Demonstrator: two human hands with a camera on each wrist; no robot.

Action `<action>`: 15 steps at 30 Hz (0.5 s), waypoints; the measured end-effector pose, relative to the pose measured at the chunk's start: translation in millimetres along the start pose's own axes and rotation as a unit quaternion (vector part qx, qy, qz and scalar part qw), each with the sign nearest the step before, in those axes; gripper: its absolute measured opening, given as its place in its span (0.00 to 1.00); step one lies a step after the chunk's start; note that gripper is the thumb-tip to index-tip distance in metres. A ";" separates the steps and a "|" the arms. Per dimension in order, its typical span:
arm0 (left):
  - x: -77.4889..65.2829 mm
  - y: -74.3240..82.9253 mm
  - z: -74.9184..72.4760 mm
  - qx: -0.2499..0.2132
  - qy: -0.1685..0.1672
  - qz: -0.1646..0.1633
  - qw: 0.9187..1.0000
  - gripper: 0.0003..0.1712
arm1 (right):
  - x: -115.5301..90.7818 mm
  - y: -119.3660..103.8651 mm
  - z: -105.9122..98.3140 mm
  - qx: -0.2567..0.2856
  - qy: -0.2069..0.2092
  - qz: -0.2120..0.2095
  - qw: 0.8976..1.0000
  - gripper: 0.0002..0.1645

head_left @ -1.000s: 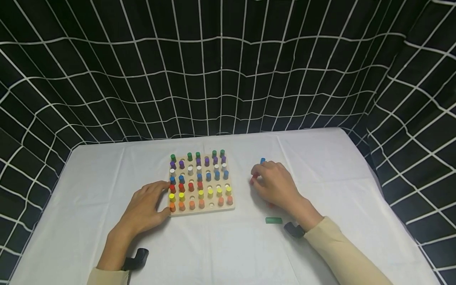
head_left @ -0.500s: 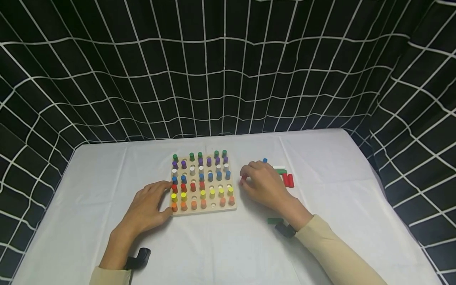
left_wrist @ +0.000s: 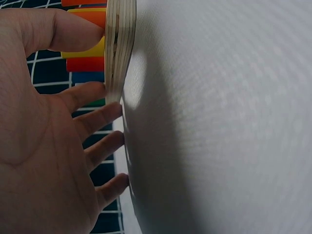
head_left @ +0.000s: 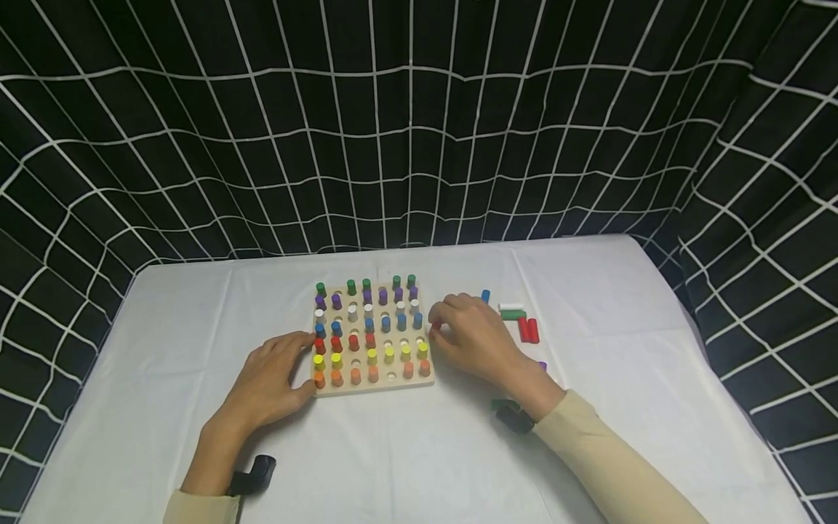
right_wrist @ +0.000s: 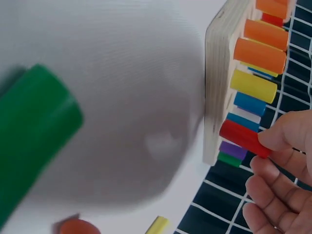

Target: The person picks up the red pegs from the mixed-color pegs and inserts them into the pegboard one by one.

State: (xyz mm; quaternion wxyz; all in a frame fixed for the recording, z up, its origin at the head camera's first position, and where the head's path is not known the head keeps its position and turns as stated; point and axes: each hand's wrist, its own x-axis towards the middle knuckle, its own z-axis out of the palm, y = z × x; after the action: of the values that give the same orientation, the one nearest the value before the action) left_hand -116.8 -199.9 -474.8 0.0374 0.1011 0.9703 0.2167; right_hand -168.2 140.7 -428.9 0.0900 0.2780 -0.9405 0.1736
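A wooden pegboard (head_left: pixel 373 388) lies on the white cloth, its colored pegs standing in rows by color with some holes bare. My left hand (head_left: pixel 275 371) rests at the board's left edge; in the left wrist view the thumb (left_wrist: pixel 80 31) and forefinger touch the board's side, the other fingers spread loosely. My right hand (head_left: pixel 474 335) pinches a red peg (right_wrist: pixel 241 136) between thumb and fingertips just off the board's right edge. The right wrist view shows that peg tilted, its free end toward the board near the blue pegs (right_wrist: pixel 249 103).
Right of the board lie loose pegs: a blue one (head_left: pixel 485 296), a white one (head_left: pixel 511 307), a green one (head_left: pixel 512 315), two red ones (head_left: pixel 529 330) and a purple one (head_left: pixel 543 365). Another green peg (head_left: pixel 503 403) lies partly hidden by the right wrist. A black gridded curtain (head_left: pixel 393 145) hangs behind.
My right hand has moved left with the red peg, from among the loose pegs to the board's right edge, uncovering loose pegs behind it. The left hand has stayed at the board.
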 end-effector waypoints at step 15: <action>-0.9 1.2 -2.1 0.000 -0.001 0.002 1.000 0.41 | 12.7 -17.2 2.2 -0.001 -0.017 -0.016 1.000 0.08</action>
State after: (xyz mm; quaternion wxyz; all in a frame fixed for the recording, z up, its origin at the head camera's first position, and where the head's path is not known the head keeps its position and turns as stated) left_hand -116.0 -199.9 -472.3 0.0382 0.1032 0.9700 0.2168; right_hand -169.3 120.1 -422.8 0.0769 0.2960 -0.9375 0.1661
